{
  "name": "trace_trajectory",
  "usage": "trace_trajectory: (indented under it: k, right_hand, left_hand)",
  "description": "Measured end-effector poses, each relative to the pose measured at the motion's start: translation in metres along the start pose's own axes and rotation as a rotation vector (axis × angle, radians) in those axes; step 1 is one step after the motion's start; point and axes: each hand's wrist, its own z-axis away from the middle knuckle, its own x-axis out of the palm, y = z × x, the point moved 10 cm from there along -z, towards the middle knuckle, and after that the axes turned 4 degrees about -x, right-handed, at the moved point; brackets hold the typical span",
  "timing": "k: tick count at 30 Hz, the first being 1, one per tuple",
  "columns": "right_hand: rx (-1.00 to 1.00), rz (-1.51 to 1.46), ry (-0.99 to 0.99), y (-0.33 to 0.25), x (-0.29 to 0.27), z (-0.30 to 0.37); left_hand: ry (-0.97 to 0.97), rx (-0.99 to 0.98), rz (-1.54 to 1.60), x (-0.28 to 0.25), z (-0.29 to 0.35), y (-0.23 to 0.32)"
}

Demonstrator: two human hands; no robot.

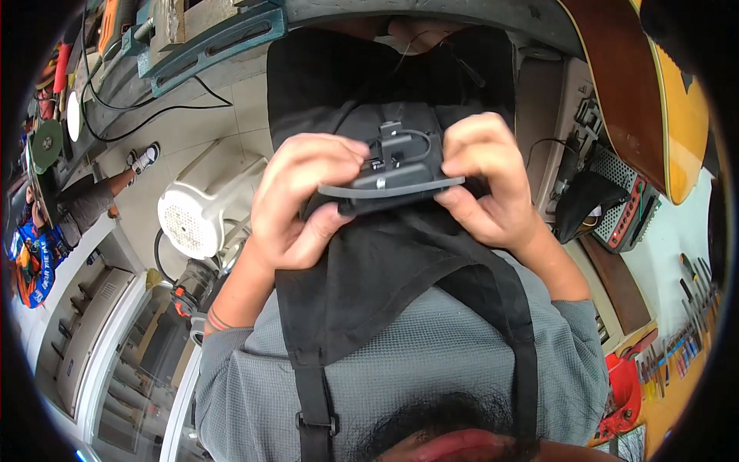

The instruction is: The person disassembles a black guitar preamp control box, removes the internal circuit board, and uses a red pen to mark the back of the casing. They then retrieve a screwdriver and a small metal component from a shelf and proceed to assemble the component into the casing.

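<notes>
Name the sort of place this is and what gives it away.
Probably a workshop, perhaps for instruments: a teal metal vise, a row of hand tools and what looks like a guitar suggest it.

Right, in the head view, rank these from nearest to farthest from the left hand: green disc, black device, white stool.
1. Black device: held between left hand and right hand.
2. White stool: left of the left hand.
3. Green disc: far left, near the rim.

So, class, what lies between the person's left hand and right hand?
In the head view, a black device with a grey strip lies between the left hand and right hand, both gripping it.
</notes>
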Motion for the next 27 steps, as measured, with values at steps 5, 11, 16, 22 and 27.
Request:
trace_trajectory:
  k: [5,11,16,22,27]
  right_hand:
    - [0.27,-0.214,0.033,0.021,0.006,0.013]
    - [0.309,-0.199,-0.022,0.021,0.008,0.022]
    - [0.547,-0.393,0.142,0.039,0.011,0.032]
    - [0.425,-0.277,-0.015,0.065,-0.004,0.0]
    - [0.4,-0.416,-0.089,0.058,0.007,-0.012]
  left_hand:
    - [-0.074,-0.389,0.298,0.01,0.011,-0.022]
    - [-0.064,-0.582,0.379,0.018,0.018,-0.024]
    - [0.02,-0.778,0.583,0.026,0.027,-0.039]
    - [0.128,-0.976,0.972,0.038,0.011,-0.064]
    - [0.108,-0.96,1.186,0.04,-0.001,-0.068]
